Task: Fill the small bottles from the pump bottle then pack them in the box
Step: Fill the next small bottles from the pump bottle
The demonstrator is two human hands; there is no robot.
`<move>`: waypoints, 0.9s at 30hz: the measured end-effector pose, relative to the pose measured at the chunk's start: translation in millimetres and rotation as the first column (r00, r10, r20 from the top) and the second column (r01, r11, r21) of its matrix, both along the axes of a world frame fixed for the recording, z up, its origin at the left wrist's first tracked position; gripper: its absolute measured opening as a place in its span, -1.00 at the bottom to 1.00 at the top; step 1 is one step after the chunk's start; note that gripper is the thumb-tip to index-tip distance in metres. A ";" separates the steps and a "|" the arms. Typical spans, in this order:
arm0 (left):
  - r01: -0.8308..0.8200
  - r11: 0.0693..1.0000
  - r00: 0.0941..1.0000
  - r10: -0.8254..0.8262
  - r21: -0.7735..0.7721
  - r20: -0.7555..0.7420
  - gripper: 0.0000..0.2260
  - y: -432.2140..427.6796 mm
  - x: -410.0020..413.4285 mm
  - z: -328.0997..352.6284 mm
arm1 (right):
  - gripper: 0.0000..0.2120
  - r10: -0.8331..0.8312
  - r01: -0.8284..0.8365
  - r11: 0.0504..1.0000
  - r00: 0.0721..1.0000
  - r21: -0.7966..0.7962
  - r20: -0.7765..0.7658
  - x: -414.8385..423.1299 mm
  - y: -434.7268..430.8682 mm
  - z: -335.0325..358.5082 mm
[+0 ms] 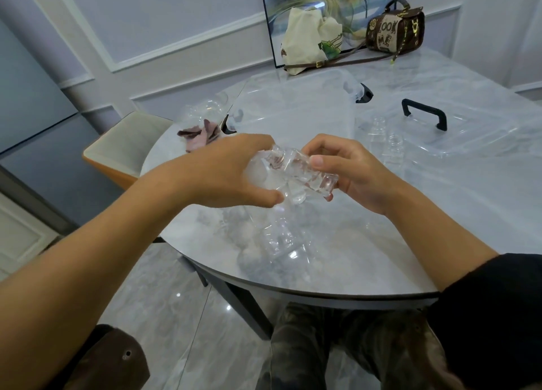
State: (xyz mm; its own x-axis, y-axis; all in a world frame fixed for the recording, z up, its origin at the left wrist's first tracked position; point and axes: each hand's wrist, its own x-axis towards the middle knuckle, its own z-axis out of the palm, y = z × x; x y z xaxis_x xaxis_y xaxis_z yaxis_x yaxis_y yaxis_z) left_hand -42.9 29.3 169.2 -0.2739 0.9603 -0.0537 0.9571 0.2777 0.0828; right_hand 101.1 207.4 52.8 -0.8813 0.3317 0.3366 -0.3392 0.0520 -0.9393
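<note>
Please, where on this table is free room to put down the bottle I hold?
Bare marble lies at the near right, between the lid and the table edge. A second bare strip lies behind the lid, before the brown handbag. Crowded: clear items at the near edge, small bottles between box and lid, the cloth left of the box.

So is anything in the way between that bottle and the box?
Nothing visible. The left hand and right hand hold the bottle over the table; the box sits just beyond, its lid lying off to the right.
</note>
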 end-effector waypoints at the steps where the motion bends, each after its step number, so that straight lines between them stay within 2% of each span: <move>1: -0.010 1.000 1.000 0.010 0.014 0.016 -0.48 -0.6 -0.3 -2.8 | -0.60 -0.009 0.009 1.000 1.000 0.008 -0.004 1.3 0.5 0.3; 6: -0.037 0.999 0.999 0.037 0.022 0.030 -0.32 -2.4 4.3 -3.5 | -0.61 -0.005 0.005 1.000 1.000 0.009 -0.008 2.3 -1.0 1.0; 27: -0.029 0.998 0.994 0.034 0.054 -0.100 -0.16 -0.8 13.8 16.1 | -0.60 0.033 -0.033 0.999 0.999 -0.018 -0.034 0.6 -3.5 -0.2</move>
State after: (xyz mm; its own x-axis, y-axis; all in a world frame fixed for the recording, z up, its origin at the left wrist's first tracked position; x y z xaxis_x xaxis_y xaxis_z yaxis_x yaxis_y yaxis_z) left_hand -29.1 28.5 185.3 -0.3053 0.9519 0.0263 0.9522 0.3053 0.0021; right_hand 101.7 203.8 52.6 -0.8803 0.3090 0.3601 -0.3715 0.0232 -0.9281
